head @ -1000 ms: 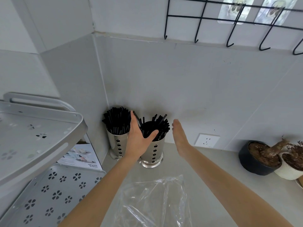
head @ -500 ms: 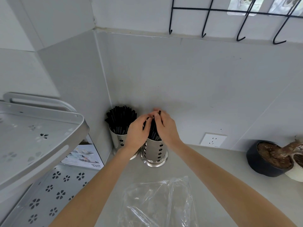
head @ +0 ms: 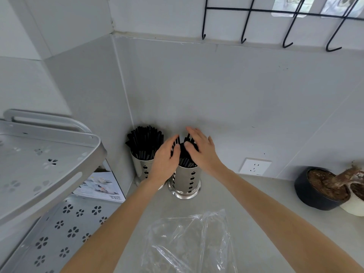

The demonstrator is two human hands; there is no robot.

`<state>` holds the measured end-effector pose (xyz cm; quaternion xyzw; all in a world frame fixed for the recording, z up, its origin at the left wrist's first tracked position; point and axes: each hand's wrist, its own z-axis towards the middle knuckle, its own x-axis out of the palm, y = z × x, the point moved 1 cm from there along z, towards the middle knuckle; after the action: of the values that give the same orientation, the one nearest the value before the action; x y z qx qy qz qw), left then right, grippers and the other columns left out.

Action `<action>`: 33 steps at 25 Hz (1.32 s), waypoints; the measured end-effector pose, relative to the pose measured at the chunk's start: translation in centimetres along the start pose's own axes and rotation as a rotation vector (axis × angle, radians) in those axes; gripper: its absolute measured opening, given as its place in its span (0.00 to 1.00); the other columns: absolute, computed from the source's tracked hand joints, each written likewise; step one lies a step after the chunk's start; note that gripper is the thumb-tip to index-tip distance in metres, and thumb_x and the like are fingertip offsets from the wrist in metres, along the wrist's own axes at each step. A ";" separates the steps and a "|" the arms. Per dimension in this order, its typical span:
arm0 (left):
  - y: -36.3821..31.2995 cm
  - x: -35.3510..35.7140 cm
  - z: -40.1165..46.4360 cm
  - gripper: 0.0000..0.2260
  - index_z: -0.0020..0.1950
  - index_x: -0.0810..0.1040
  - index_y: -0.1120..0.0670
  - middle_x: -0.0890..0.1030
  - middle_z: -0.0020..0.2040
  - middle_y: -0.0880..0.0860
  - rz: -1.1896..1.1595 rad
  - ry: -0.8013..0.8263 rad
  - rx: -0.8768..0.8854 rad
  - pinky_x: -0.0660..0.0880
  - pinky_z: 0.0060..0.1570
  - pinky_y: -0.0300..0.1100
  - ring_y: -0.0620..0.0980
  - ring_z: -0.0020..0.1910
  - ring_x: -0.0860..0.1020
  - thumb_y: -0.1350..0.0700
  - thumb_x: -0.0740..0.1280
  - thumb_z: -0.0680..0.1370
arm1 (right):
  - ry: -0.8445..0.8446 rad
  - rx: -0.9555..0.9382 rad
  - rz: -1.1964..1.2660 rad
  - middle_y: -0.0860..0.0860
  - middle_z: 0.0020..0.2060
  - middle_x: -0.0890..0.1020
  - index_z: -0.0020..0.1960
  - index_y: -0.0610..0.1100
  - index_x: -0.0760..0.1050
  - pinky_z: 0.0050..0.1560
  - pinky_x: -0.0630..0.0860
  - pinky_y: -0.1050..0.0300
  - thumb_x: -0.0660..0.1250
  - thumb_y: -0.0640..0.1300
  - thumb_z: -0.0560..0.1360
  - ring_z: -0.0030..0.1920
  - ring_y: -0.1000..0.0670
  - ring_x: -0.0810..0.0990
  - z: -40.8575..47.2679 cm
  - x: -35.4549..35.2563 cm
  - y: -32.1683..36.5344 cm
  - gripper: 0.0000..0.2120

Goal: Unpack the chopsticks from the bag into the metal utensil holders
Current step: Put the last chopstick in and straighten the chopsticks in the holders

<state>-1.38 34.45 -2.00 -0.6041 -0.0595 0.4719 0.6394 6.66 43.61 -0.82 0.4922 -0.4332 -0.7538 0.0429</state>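
Observation:
Two perforated metal utensil holders stand in the counter's corner. The left holder (head: 143,171) is packed with black chopsticks (head: 144,140). In the right holder (head: 187,181) stands another bundle of black chopsticks (head: 184,157), and both hands cup its top. My left hand (head: 164,161) wraps it from the left, thumb in front. My right hand (head: 201,152) covers it from the right, thumb on the sticks and fingers stretched over their tips. The clear plastic bag (head: 189,243) lies crumpled on the counter in front; I see no chopsticks in it.
A grey perforated metal rack (head: 49,164) juts out at the left with a printed box (head: 100,187) under it. A black pot (head: 319,191) and a white pot (head: 354,203) sit at the right. There is a wall socket (head: 255,166) and black hooks (head: 287,26) above.
One second ago my hands were apart beside the right holder. They then closed together on its chopsticks. Now the fingers have spread wider over the bundle's top.

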 end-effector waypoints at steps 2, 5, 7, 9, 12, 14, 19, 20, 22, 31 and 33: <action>0.2 0.3 0.1 0.19 0.70 0.63 0.56 0.71 0.68 0.58 0.011 0.059 0.006 0.63 0.64 0.38 0.55 0.65 0.70 0.55 0.55 0.80 | -0.159 0.025 0.052 0.51 0.75 0.58 0.73 0.48 0.55 0.74 0.42 0.49 0.50 0.47 0.77 0.76 0.53 0.50 -0.2 -0.5 -0.2 0.24; 1.0 1.2 0.3 0.27 0.73 0.55 0.56 0.58 0.75 0.55 0.154 0.180 0.012 0.53 0.73 0.47 0.52 0.75 0.56 0.45 0.52 0.77 | -0.068 0.079 -0.110 0.50 0.76 0.51 0.74 0.48 0.51 0.74 0.42 0.49 0.48 0.46 0.80 0.76 0.52 0.46 -0.5 -0.1 -1.5 0.23; 1.3 1.7 0.2 0.25 0.74 0.54 0.57 0.55 0.76 0.56 0.160 0.193 -0.028 0.51 0.73 0.45 0.51 0.75 0.53 0.48 0.52 0.79 | 0.049 0.065 -0.186 0.50 0.76 0.51 0.74 0.48 0.50 0.75 0.43 0.49 0.46 0.46 0.81 0.76 0.51 0.46 -0.9 0.5 -2.2 0.22; 1.2 1.9 0.2 0.22 0.73 0.55 0.57 0.55 0.76 0.55 0.126 0.174 -0.046 0.50 0.72 0.40 0.50 0.75 0.53 0.52 0.51 0.80 | 0.090 0.009 -0.232 0.51 0.76 0.53 0.74 0.48 0.50 0.74 0.44 0.51 0.45 0.46 0.81 0.76 0.52 0.47 -0.9 0.7 -2.4 0.22; 0.7 1.5 0.2 0.21 0.73 0.56 0.57 0.57 0.76 0.55 0.100 0.168 0.012 0.51 0.68 0.34 0.49 0.75 0.55 0.55 0.53 0.80 | 0.114 -0.026 -0.249 0.52 0.76 0.54 0.75 0.48 0.50 0.74 0.44 0.50 0.45 0.47 0.81 0.76 0.53 0.48 -0.8 0.6 -1.9 0.23; 0.3 1.1 0.1 0.22 0.73 0.55 0.57 0.58 0.75 0.55 0.076 0.165 0.032 0.50 0.66 0.30 0.49 0.74 0.57 0.56 0.54 0.80 | 0.099 -0.029 -0.229 0.53 0.76 0.54 0.75 0.48 0.49 0.74 0.44 0.49 0.46 0.47 0.80 0.76 0.53 0.48 -0.9 0.3 -1.7 0.23; -0.1 -0.4 -0.4 0.22 0.73 0.54 0.58 0.57 0.76 0.56 0.101 0.141 0.028 0.51 0.70 0.37 0.51 0.75 0.56 0.56 0.54 0.80 | 0.057 -0.031 -0.221 0.52 0.76 0.55 0.75 0.49 0.49 0.75 0.44 0.50 0.48 0.48 0.80 0.76 0.54 0.48 -1.9 -0.7 -1.2 0.24; -0.2 -0.6 -0.7 0.22 0.73 0.54 0.58 0.56 0.76 0.56 0.118 0.137 0.031 0.49 0.70 0.36 0.50 0.75 0.54 0.55 0.54 0.80 | 0.051 -0.026 -0.222 0.52 0.76 0.54 0.75 0.48 0.49 0.75 0.44 0.50 0.48 0.48 0.80 0.76 0.53 0.48 -2.3 -0.9 -1.1 0.24; -0.3 -1.3 -1.5 0.22 0.73 0.54 0.57 0.55 0.76 0.56 0.152 0.132 0.034 0.48 0.69 0.36 0.50 0.75 0.52 0.55 0.54 0.80 | 0.038 -0.009 -0.219 0.50 0.76 0.54 0.75 0.48 0.50 0.75 0.44 0.50 0.49 0.48 0.80 0.76 0.52 0.48 -3.2 -1.6 -0.7 0.24; 0.3 -3.0 -8.7 0.18 0.69 0.65 0.59 0.68 0.68 0.58 0.157 0.114 -0.036 0.64 0.62 0.39 0.52 0.64 0.70 0.58 0.56 0.79 | -0.044 0.107 -0.074 0.47 0.74 0.60 0.73 0.44 0.56 0.74 0.54 0.52 0.53 0.43 0.79 0.74 0.48 0.57 -10.9 -2.3 -1.2 0.23; 1.1 -3.3 -10.8 0.18 0.68 0.65 0.60 0.69 0.67 0.60 0.146 0.134 -0.081 0.65 0.65 0.45 0.55 0.64 0.71 0.59 0.57 0.79 | -0.048 0.162 -0.013 0.46 0.73 0.62 0.73 0.43 0.56 0.72 0.57 0.53 0.54 0.43 0.79 0.73 0.47 0.60 -13.4 -1.7 -2.0 0.23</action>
<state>3.20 24.26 -4.16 -0.6623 0.0085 0.4729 0.5811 18.72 37.46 -2.87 0.4788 -0.4904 -0.7281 -0.0123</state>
